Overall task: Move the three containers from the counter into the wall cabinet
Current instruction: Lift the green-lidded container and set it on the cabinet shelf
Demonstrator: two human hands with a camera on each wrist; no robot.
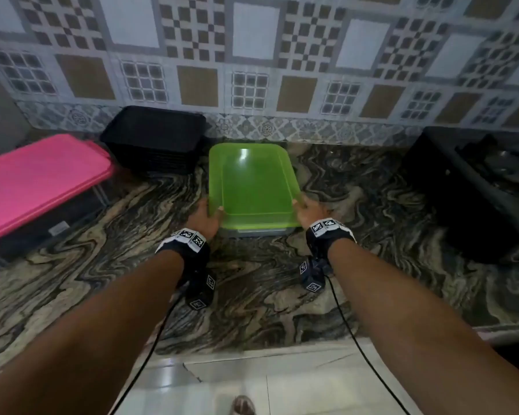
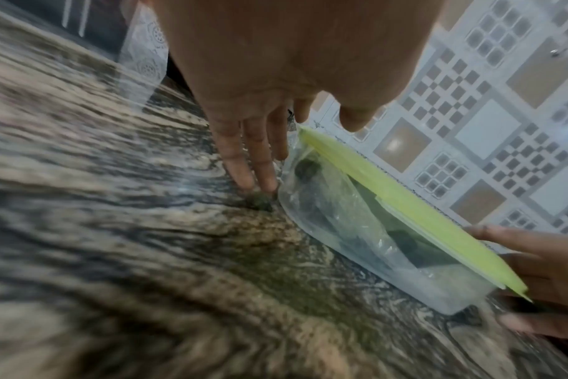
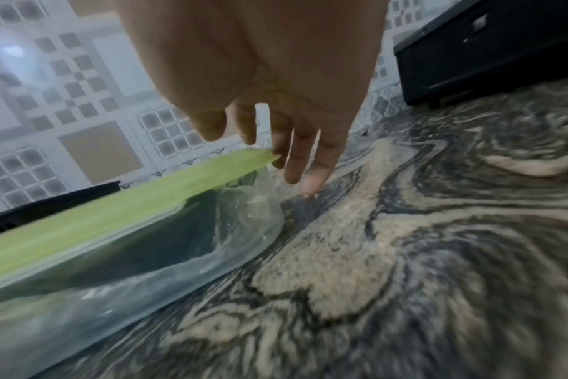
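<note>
Green-lidded container (image 1: 252, 190) sits on counter (image 1: 282, 295) between my hands. Left hand (image 1: 206, 218) and right hand (image 1: 309, 212) flank it, fingers straight, unclenched. I judge first pickup; next: clamp, lift.

No legible text or labels

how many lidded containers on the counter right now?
2 plainly lidded: the clear plastic container with the green lid at centre, between left hand and right hand; the dark container with the pink lid at far left. Behind them, the black plastic box: lid unclear.
</note>
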